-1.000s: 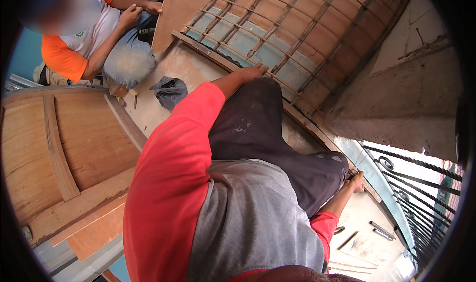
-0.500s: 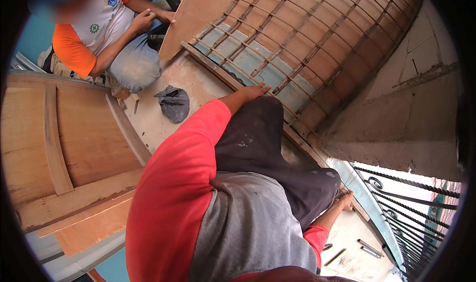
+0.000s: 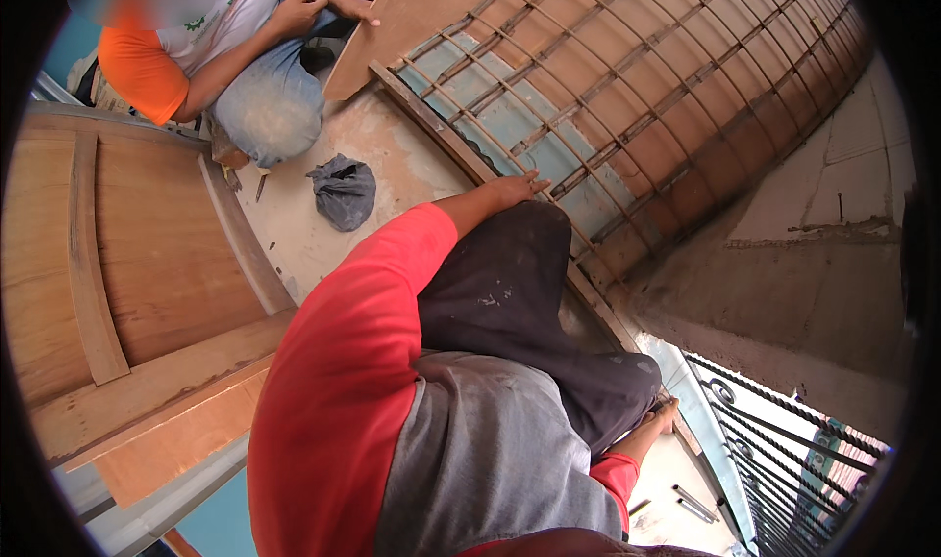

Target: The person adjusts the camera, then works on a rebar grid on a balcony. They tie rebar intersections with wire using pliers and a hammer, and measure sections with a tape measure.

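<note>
My left hand rests beside my bent knee, at the wooden edge strip along the near side of a rebar grid. Its fingers stretch out toward the outermost bar, and I see nothing held in them. Beyond my other knee, my right hand is low by the far end of the same strip. Its fingers are small and partly hidden, so whether they hold anything does not show. The bars cross over reddish-brown panels and a light blue section.
Another person in an orange-and-white shirt sits at upper left, one hand by a plywood sheet. A dark plastic bag lies on the floor. Framed wooden panels fill the left. Short metal tubes lie near a twisted-bar railing.
The view has shifted slightly, so the grid and the railing sit differently in the picture. Both hands keep nearly the same places beside the edge strip.
</note>
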Demonstrator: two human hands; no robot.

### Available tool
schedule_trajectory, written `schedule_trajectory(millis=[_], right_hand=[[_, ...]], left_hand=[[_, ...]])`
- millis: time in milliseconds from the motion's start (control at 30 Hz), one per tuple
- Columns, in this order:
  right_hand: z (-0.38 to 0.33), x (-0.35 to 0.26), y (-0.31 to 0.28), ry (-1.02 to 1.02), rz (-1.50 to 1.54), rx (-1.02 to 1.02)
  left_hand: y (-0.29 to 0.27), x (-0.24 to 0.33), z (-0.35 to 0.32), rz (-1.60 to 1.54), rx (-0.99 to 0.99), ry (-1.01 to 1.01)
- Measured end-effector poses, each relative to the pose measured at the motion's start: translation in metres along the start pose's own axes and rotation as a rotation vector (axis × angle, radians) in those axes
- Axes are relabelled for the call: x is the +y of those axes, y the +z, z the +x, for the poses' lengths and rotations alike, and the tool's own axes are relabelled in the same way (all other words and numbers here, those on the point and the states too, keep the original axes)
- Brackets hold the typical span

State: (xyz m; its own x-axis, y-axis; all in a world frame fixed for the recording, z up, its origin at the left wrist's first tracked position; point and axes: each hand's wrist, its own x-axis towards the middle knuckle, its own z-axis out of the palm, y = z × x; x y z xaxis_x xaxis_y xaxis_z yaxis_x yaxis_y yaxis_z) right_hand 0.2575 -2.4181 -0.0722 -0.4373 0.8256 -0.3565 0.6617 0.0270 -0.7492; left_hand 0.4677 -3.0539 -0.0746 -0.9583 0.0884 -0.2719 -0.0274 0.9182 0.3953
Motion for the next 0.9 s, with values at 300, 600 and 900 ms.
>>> schedule_trajectory(millis=[300, 600, 900], right_hand=[[-0.017, -0.003, -0.002, 0.004, 0.024, -0.029], [-0.013, -0.008, -0.004, 0.056, 0.113, -0.169], [0.003, 0.021, 0.010, 0.018, -0.072, -0.342]], left_hand=[[0.008, -0.007, -0.002, -0.068, 0.091, -0.016], [-0.025, -0.013, -0.023, -0.046, 0.149, 0.099], [-0.188, -0.178, -0.075, -0.316, 0.662, -0.870]])
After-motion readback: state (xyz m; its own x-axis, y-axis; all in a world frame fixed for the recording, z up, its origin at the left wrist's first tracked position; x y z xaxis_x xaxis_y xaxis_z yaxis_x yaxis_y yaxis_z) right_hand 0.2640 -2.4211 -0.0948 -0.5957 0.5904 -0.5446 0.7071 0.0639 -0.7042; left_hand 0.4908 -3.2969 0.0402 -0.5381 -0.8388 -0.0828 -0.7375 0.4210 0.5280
